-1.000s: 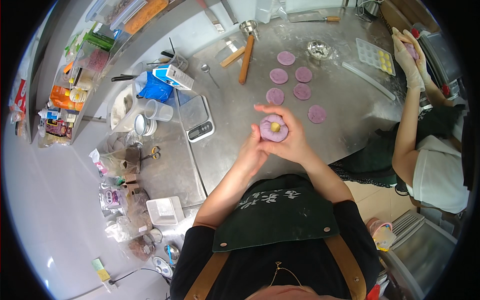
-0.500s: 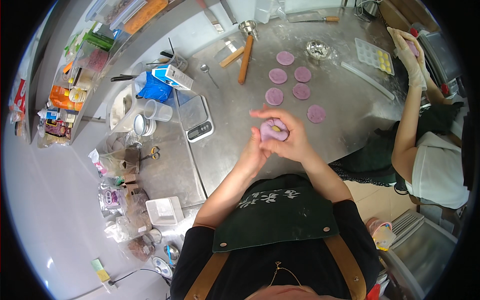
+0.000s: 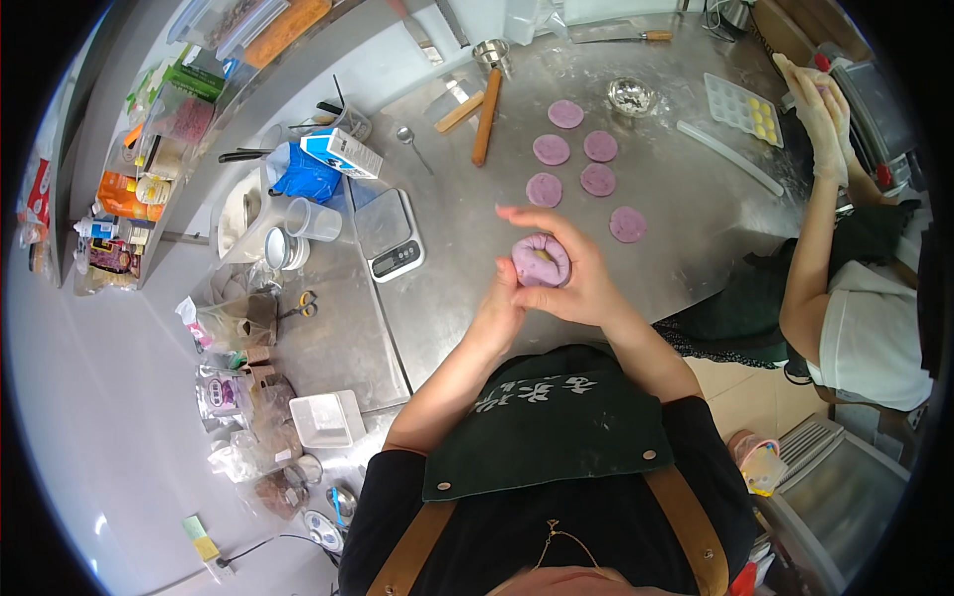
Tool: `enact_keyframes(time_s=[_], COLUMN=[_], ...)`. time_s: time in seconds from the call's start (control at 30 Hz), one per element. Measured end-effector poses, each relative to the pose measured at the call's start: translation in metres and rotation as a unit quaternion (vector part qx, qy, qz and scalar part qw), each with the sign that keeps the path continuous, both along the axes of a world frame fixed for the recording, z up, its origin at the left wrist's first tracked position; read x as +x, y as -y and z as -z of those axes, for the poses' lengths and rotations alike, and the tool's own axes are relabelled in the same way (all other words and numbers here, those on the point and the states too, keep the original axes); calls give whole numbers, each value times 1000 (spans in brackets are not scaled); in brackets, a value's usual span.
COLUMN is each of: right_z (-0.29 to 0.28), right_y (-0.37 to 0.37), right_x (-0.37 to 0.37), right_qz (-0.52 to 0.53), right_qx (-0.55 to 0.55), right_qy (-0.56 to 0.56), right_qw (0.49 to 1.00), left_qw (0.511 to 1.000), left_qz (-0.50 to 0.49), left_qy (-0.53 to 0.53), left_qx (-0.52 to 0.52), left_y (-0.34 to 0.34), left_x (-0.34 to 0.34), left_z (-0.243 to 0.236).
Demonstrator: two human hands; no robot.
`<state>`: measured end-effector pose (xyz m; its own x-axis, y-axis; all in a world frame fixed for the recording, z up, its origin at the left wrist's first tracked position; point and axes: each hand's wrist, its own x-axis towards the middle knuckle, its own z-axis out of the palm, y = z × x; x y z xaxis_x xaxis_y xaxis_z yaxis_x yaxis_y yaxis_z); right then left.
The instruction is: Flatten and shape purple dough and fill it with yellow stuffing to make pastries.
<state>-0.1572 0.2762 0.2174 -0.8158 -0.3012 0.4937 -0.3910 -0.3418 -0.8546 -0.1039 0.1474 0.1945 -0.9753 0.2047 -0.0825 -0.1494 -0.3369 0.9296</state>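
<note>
A cup of soft purple dough [image 3: 538, 272] sits between my two hands, its rim folded up around a small yellow ball of filling [image 3: 542, 256], only partly showing. My left hand [image 3: 501, 299] supports it from the near left side, thumb pressed on the dough and most fingers hidden. Curving around the right side, my right hand [image 3: 584, 279] has its thumb along the lower edge and its forefinger arched over the far side. Beyond my hands, several flat purple dough discs [image 3: 544, 190] lie apart on the steel table [image 3: 457, 238].
A kitchen scale [image 3: 397, 259] stands left of my hands. Farther back lie a wooden rolling pin [image 3: 487, 117], a spoon [image 3: 415, 149] and a metal bowl [image 3: 631, 96]. At right, a gloved co-worker [image 3: 818, 119] works beside a white tray [image 3: 730, 104] with yellow balls.
The purple dough has turned a little and its rim stands higher around the yellow filling, of which less shows. My fingers have shifted slightly around it.
</note>
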Motion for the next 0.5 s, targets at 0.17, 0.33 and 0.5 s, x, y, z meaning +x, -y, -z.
enact_keyframes(time_s=[0.17,0.33,0.5], right_z=[5,31,-4], right_y=[-8,2,0], right_x=[-7,-9,0], right_qz=[-54,-9,0], right_qx=[63,10,12], right_qy=[-23,-36,1], right_qw=[996,999,1000], left_qw=[997,999,999], left_qz=[72,27,19], left_qy=[24,-6,-33], left_qx=[1,-26,-27], left_y=[9,-4,3], left_x=[-6,4,-1], left_z=[-5,5,0])
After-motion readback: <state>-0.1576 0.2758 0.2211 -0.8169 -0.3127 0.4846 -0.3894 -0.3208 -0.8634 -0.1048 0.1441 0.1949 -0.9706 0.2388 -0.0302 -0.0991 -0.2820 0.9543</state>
